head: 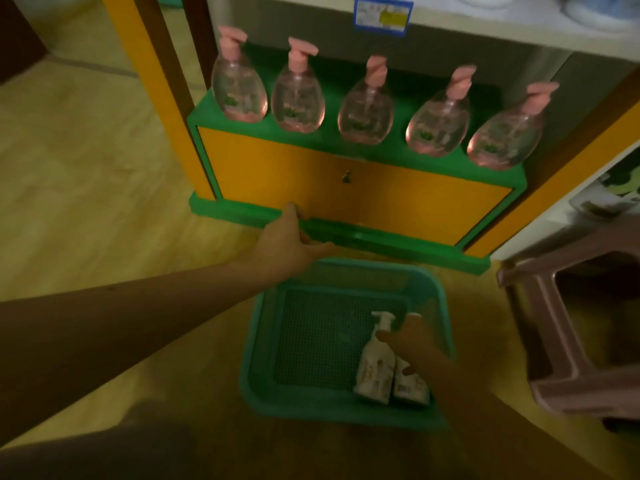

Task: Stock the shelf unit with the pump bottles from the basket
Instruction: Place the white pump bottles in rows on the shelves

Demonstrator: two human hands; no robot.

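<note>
Reaching down into the teal plastic mesh basket (258,344), my right hand (412,344) has its fingers (388,337) loosely spread over two white pump bottles (375,370). They touch the neck of the left one, but I cannot tell whether they truly grip it. Both bottles lie side by side in the basket's near right corner, pumps pointing toward the shelf, their printed labels too blurred to read. The basket floor is a fine grid, its walls smooth and flaring to a rounded rim.

My left hand (287,242) stretches forward with straight fingers, tips against the green plastic base ledge (381,240) of the shelf unit, just past the basket's far left corner. It holds nothing.

Above the ledge stands an orange front panel (311,181) with a small metal lock at its middle. On the green shelf (207,110) over the panel stand five clear egg-shaped bottles of pink liquid (365,110), each with a pink pump, ranged along the front edge. A blue-and-yellow price tag (382,15) hangs on the pale shelf above.

To the basket's right, on the yellowish wood-look floor (86,150), sits a mauve plastic stool (568,341).
</note>
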